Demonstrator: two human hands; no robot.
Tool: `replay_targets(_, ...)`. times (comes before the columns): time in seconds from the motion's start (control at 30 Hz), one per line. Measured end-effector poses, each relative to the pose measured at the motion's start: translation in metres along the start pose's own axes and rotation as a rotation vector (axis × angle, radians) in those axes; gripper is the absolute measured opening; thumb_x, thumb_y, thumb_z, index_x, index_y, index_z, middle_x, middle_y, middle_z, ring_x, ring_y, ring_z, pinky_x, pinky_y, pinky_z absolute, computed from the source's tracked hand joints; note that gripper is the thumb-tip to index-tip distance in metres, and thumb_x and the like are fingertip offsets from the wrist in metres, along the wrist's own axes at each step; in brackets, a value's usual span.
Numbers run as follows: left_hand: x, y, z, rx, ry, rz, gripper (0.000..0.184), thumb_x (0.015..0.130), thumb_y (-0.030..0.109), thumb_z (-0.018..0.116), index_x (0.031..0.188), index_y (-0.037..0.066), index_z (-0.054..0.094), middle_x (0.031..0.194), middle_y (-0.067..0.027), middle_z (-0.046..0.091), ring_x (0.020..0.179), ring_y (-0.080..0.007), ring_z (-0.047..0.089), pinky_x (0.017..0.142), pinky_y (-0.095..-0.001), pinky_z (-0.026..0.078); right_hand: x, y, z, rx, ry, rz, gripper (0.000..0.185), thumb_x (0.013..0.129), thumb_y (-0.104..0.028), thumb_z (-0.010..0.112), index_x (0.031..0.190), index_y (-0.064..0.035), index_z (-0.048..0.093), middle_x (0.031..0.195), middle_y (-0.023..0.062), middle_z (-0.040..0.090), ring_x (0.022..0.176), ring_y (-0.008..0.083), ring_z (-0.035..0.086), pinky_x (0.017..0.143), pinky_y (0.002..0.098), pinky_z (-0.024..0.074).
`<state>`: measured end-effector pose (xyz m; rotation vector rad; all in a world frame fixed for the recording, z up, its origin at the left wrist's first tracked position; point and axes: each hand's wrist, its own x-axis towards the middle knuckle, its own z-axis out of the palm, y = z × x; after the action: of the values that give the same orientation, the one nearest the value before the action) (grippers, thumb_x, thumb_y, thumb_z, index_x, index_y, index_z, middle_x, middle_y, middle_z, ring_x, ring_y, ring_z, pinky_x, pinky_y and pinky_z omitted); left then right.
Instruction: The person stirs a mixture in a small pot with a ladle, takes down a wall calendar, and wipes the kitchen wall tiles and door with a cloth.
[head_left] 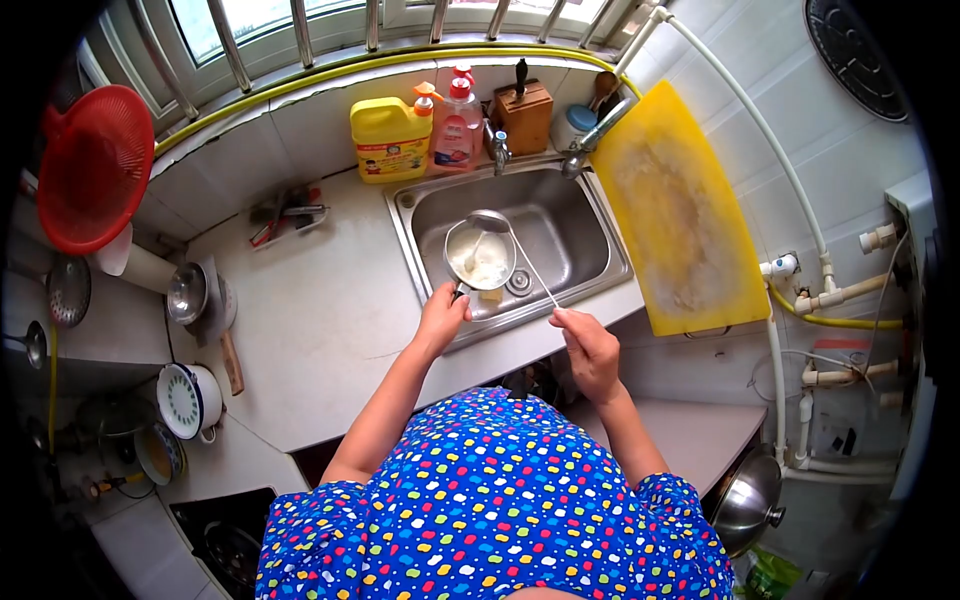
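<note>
Saucepan [450, 264] juts forward from left hand [438, 322], apart from right hand [592, 352].

Your left hand [441, 320] hides most of the pan handle [461, 291], your right hand [592, 350] the ladle handle [533, 266]'s end; fine print on the far yellow jug [378, 143] is unreadable.

I'm in a kitchen, most likely a home one. Near the centre of the frame a steel sink [570, 215] is set into a pale counter [330, 300], with a pink bottle [456, 140] and a wooden knife block [523, 120] just above. A yellow cutting board [672, 210] stands at the right, a red colander [97, 170] upper left. I hold a small pan [450, 268] and a ladle [490, 220].
</note>
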<state>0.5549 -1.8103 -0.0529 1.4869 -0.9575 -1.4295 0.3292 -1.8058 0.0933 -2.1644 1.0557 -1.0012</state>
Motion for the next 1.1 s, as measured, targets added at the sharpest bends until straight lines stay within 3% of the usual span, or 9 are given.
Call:
replay_targets(0.03,-0.001,0.002,-0.001,0.004,-0.004,-0.010,0.010,0.091,0.009,0.049,0.096,0.001,0.053,0.067,-0.0006,0.056,0.057,-0.0062,0.043,0.051,-0.0234,0.035,0.001,0.002,0.001,-0.175,-0.032,-0.130,0.026,0.084,0.001,0.060,0.110,-0.0007,0.063,0.098,0.0175,0.066,0.088,0.0289,0.067,0.075,0.0321,0.0545)
replay_targets(0.2,-0.004,0.007,0.004,0.007,0.024,0.005,0.011,0.090,0.010,0.050,0.097,0.001,0.053,0.068,-0.0014,0.057,0.058,-0.0067,0.045,0.053,-0.0242,0.036,-0.009,0.022,0.024,-0.352,-0.134,-0.120,0.022,0.087,0.001,0.057,0.108,0.0036,0.062,0.097,0.0180,0.067,0.086,0.0281,0.068,0.077,0.0333,0.0544)
replay_targets(0.27,-0.004,0.002,0.005,0.051,0.037,0.009,0.012,0.090,0.010,0.050,0.098,0.001,0.053,0.069,-0.0016,0.057,0.059,-0.0068,0.046,0.053,-0.0244,0.037,-0.020,0.026,0.039,0.357,0.050,0.502,0.024,0.093,-0.007,0.051,0.114,0.0013,0.061,0.097,0.0170,0.067,0.085,0.0256,0.069,0.073,0.0323,0.0551)
replay_targets(0.3,-0.003,0.001,0.004,0.048,0.030,-0.007,0.013,0.090,0.010,0.050,0.098,0.001,0.053,0.069,-0.0017,0.057,0.059,-0.0070,0.046,0.053,-0.0246,0.037,-0.016,0.018,0.039,0.487,0.074,0.631,0.030,0.098,-0.014,0.044,0.118,0.0037,0.056,0.097,0.0179,0.067,0.085,0.0238,0.069,0.074,0.0311,0.0552)
replay_targets(0.47,-0.006,0.002,0.003,0.025,0.008,-0.048,0.013,0.090,0.011,0.050,0.098,0.001,0.053,0.070,-0.0018,0.057,0.059,-0.0076,0.047,0.054,-0.0249,0.038,-0.017,0.023,0.030,0.890,0.182,0.863,0.032,0.097,-0.012,0.041,0.123,0.0052,0.051,0.097,0.0207,0.067,0.086,0.0248,0.069,0.075,0.0294,0.0566)
replay_targets(0.73,-0.007,0.007,-0.005,-0.003,0.000,-0.073,0.025,0.092,0.010,0.049,0.114,-0.003,0.049,0.073,-0.0025,0.058,0.063,-0.0070,0.047,0.058,-0.0234,0.038,-0.007,-0.004,0.003,0.599,0.111,0.558,0.031,0.098,-0.012,0.045,0.123,0.0041,0.053,0.102,0.0175,0.066,0.093,0.0226,0.067,0.083,0.0310,0.0532)
replay_targets(0.87,-0.006,0.006,-0.006,0.008,-0.008,-0.052,0.025,0.092,0.010,0.049,0.114,-0.003,0.049,0.072,-0.0021,0.058,0.063,-0.0069,0.047,0.058,-0.0236,0.038,-0.002,-0.005,-0.001,0.406,0.091,0.307,0.023,0.093,-0.003,0.053,0.114,0.0034,0.060,0.101,0.0132,0.067,0.091,0.0224,0.067,0.082,0.0310,0.0526)
replay_targets(0.93,-0.007,0.009,-0.004,0.052,0.004,-0.059,0.026,0.092,0.010,0.050,0.115,-0.003,0.049,0.072,-0.0020,0.057,0.063,-0.0068,0.046,0.057,-0.0236,0.038,-0.001,0.002,-0.005,0.043,-0.011,0.003,0.022,0.090,-0.002,0.057,0.111,0.0013,0.062,0.100,0.0152,0.067,0.088,0.0244,0.068,0.079,0.0298,0.0525)
replay_targets(1.1,-0.007,0.008,-0.003,0.041,0.009,-0.010,0.021,0.091,0.010,0.050,0.108,-0.002,0.051,0.070,-0.0017,0.057,0.061,-0.0066,0.046,0.055,-0.0240,0.037,-0.001,0.015,0.009,-0.245,-0.130,-0.081,0.022,0.087,0.000,0.059,0.109,0.0001,0.063,0.096,0.0152,0.067,0.086,0.0242,0.067,0.074,0.0292,0.0530)
